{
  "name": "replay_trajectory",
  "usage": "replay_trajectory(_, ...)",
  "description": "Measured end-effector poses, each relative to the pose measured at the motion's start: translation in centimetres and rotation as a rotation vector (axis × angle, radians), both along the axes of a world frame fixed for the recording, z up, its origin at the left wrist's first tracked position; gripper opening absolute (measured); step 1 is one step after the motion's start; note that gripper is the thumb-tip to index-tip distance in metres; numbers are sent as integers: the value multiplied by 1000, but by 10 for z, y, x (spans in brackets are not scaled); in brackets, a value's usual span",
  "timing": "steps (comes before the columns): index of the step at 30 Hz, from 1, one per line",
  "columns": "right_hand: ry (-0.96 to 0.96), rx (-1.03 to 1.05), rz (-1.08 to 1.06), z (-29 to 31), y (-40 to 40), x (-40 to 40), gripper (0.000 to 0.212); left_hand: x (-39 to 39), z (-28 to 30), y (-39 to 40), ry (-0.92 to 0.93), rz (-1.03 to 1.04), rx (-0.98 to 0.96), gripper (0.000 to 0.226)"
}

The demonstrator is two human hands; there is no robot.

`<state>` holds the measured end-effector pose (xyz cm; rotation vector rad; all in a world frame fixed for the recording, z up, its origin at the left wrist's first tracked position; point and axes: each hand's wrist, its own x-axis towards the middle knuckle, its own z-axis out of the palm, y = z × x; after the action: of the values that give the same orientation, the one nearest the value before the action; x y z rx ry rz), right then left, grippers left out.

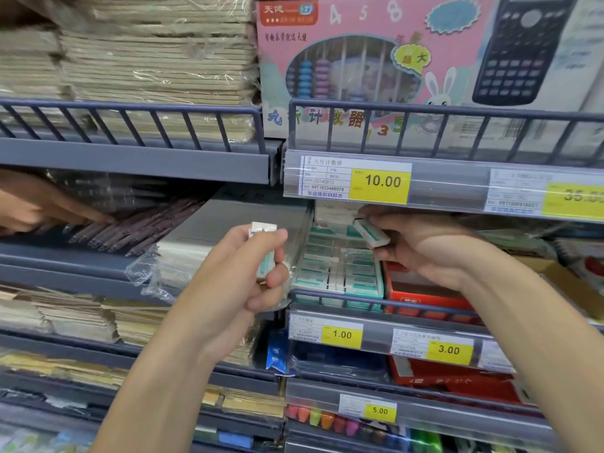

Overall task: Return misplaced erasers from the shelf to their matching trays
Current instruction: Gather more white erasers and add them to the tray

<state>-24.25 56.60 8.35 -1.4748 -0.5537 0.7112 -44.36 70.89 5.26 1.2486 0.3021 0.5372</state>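
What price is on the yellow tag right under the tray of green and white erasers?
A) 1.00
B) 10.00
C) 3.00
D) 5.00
A: the yellow price tag fixed to the shelf edge just below the tray of green and white erasers reads 1.00.

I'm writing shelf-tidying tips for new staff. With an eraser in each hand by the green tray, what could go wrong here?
1. The right hand pinches its eraser by the end; it could slip into the red tray.
2. The green eraser tray looks full, so added erasers may sit proud and slide off.
3. The left hand's eraser might get missorted.
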Motion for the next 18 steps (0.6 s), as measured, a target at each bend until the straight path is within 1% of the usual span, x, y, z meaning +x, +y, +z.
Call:
replay_trajectory(2,-61,-96,60,1,-4,2,18,0,0,1,-52,-24,-53,26)
replay_trajectory(3,-153,-170,74,0,-5,3,24,0,1,1,-75,-21,-71,24)
replay_trajectory(4,-317,-274,82,0,-6,4,30,1,1,0,-85,-9,-73,23)
replay_trajectory(6,-764,-522,93,2,-4,5,37,1,0,0,-70,18,-34,21)
replay_trajectory(7,-935,-596,95,2,-1,5,38,1,-1,0,-57,20,-8,20)
replay_trajectory(8,-1035,-636,88,3,2,4,36,0,-1,0,-48,20,11,20)
replay_trajectory(10,-1144,-702,87,3,7,4,31,0,-2,0,-48,21,29,22)
replay_trajectory(12,-1229,-781,133,0,10,5,29,-1,-2,-1,-56,11,46,20)
replay_trajectory(15,-1314,-847,213,-4,11,11,36,-3,-1,-1,-60,1,72,23)
replay_trajectory(18,-1359,-853,232,-7,12,14,38,-4,0,-2,-49,-13,106,31)
